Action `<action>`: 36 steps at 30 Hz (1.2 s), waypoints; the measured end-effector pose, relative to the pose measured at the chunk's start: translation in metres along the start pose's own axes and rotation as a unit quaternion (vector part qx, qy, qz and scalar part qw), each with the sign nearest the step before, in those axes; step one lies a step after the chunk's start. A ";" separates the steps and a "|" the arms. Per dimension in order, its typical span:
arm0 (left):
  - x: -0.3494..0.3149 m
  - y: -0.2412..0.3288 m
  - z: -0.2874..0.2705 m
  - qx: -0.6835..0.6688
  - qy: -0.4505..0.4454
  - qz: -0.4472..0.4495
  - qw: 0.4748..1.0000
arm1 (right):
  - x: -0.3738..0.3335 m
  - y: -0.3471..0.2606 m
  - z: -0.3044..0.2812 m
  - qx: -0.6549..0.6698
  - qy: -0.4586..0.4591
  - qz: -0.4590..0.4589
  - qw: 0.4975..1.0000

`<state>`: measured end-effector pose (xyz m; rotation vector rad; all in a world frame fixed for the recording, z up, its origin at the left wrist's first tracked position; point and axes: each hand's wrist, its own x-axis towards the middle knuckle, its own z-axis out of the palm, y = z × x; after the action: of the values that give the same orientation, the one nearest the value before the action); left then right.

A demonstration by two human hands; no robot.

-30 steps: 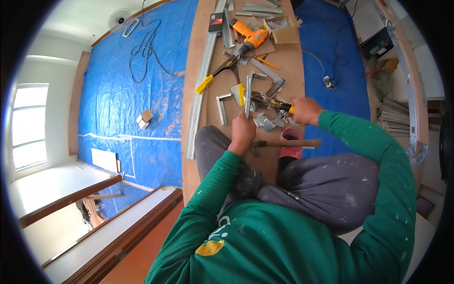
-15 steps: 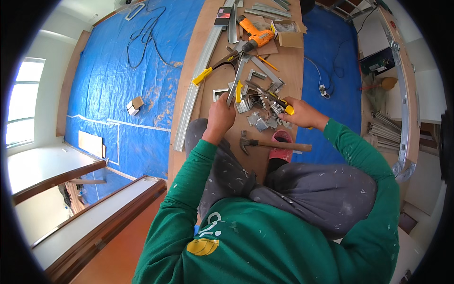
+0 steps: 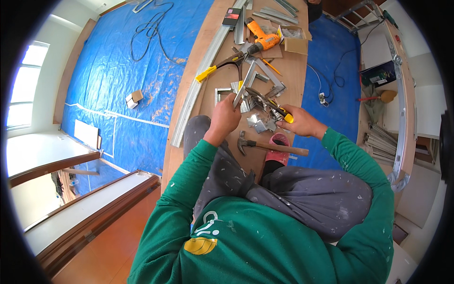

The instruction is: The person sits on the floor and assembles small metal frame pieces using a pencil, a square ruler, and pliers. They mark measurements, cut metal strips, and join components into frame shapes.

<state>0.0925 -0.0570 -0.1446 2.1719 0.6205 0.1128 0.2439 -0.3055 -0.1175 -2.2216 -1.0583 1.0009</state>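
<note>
My left hand (image 3: pixel 224 119) is closed round the lower end of a narrow metal strip (image 3: pixel 243 86), which points up and away from me. In my right hand (image 3: pixel 302 122) are tin snips (image 3: pixel 269 101) with yellow-and-dark handles. Their blades lie beside the strip; whether they touch it I cannot tell. Below and between the hands sits a pile of bent metal brackets (image 3: pixel 257 124). Nearer to me lies a claw hammer (image 3: pixel 276 146) with a wooden handle. A hacksaw (image 3: pixel 206 74) with a yellow grip rests beyond my left hand.
An orange cordless drill (image 3: pixel 265 40) and an open cardboard box (image 3: pixel 296 45) occupy the board's far end, with a pencil (image 3: pixel 272 66) nearby. Long metal channels (image 3: pixel 198 78) run along its left edge. Blue sheeting (image 3: pixel 161 90) covers the floor, with a dark cable (image 3: pixel 152 29) on it.
The view has shifted slightly. My left hand and the strip have come closer to the snips' blades. Both hands keep their hold.
</note>
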 end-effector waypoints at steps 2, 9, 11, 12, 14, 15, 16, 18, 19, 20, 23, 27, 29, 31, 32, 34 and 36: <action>-0.002 -0.001 0.002 -0.005 0.000 0.006 1.000 | -0.001 -0.003 -0.001 0.005 -0.001 0.002 1.000; -0.004 -0.013 0.004 0.016 0.008 0.028 0.999 | -0.001 -0.004 -0.001 0.002 0.000 0.006 1.000; -0.005 -0.009 0.001 0.017 0.001 0.026 1.000 | -0.001 0.002 0.001 -0.017 0.008 -0.007 1.000; -0.006 -0.007 -0.002 0.040 -0.009 0.026 0.999 | -0.002 0.005 0.002 -0.026 0.012 -0.014 0.999; -0.007 -0.004 -0.007 0.085 -0.026 0.025 0.996 | -0.002 0.006 0.003 -0.022 0.014 -0.016 1.000; -0.007 -0.005 -0.007 0.088 -0.031 0.018 0.995 | -0.002 0.007 0.004 -0.020 0.015 -0.016 1.000; -0.006 -0.005 -0.007 0.091 -0.035 0.011 0.995 | -0.003 0.007 0.005 -0.024 0.014 -0.010 1.000; -0.006 -0.004 -0.004 0.091 -0.043 0.004 0.995 | -0.004 0.008 0.007 -0.033 0.013 0.005 0.999; -0.007 -0.004 -0.001 0.089 -0.047 0.002 0.995 | -0.004 0.008 0.009 -0.027 0.020 0.004 0.999; -0.007 -0.004 0.001 0.087 -0.051 0.000 0.995 | -0.005 0.008 0.011 -0.022 0.027 0.004 0.999; -0.005 -0.008 0.006 0.088 -0.067 0.001 0.994 | -0.006 0.005 0.009 -0.027 0.025 0.032 0.999; -0.004 -0.013 0.014 0.092 -0.082 -0.012 0.992 | -0.005 0.000 0.009 -0.059 0.002 0.079 0.995; -0.005 -0.013 0.020 0.097 -0.091 -0.021 0.991 | -0.008 0.003 0.015 -0.051 0.010 0.092 0.994; -0.008 -0.013 0.025 0.098 -0.093 -0.031 0.990 | -0.011 0.009 0.024 -0.056 0.021 0.103 0.993; -0.010 -0.013 0.029 0.098 -0.095 -0.035 0.990 | -0.012 0.014 0.030 -0.066 0.028 0.107 0.992; -0.012 -0.015 0.038 0.097 -0.095 -0.040 0.990 | -0.014 0.022 0.037 -0.068 0.028 0.120 0.990; -0.016 -0.019 0.049 0.099 -0.097 -0.053 0.989 | -0.015 0.026 0.040 -0.054 0.016 0.138 0.989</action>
<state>0.0849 -0.0901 -0.1884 2.2985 0.6561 -0.2241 0.2179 -0.3289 -0.1534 -2.5148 -0.8235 1.0381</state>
